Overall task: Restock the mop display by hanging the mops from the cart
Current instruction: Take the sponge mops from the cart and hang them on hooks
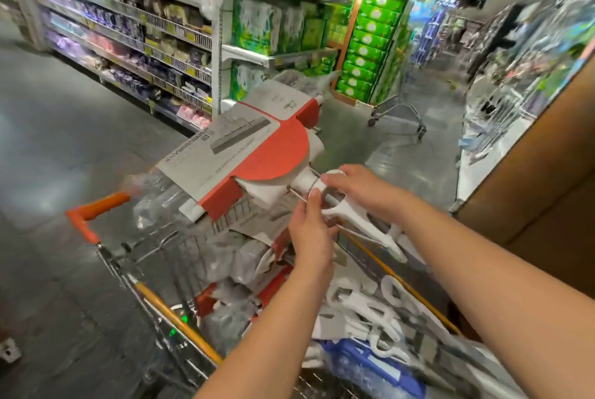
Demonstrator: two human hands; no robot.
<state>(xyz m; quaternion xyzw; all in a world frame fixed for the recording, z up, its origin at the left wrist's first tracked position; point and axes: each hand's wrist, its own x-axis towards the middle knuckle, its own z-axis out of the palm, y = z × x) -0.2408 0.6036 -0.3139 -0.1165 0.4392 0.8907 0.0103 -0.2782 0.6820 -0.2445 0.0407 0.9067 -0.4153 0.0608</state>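
A mop (244, 147) in a grey and red cardboard sleeve lies across the top of the wire cart (167, 311). Its white handle piece with a ring sticks out toward me. My left hand (310, 228) grips that white handle from below. My right hand (357, 187) holds the ring end from above. A second sleeved mop (283, 102) lies just beyond the first. Several more wrapped mops and white handles (363, 305) fill the cart's basket.
The cart has an orange push bar (96, 208) at the left. A brown cardboard wall (541, 179) stands close on the right. Stocked shelves (145, 28) line the left aisle. Stacked green packs (373, 41) and an empty trolley (399, 112) stand ahead.
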